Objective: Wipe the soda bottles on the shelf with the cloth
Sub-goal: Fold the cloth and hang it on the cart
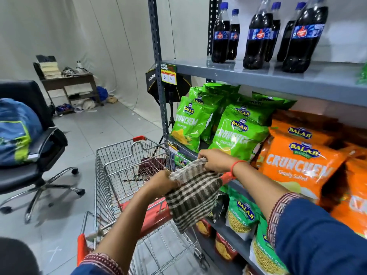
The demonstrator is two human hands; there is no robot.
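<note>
A brown-and-cream checked woven cloth (193, 197) hangs stretched between both hands at the picture's centre. The left hand (160, 184) is closed on its upper left corner, and the right hand (213, 160), at about one o'clock from the left, pinches the top edge. The dark cola bottles with blue caps and blue labels (258, 36) stand upright on the grey metal shelf (278, 80) at one o'clock, well apart from the cloth. A wire shopping trolley with red trim (127, 175) sits below the hands.
</note>
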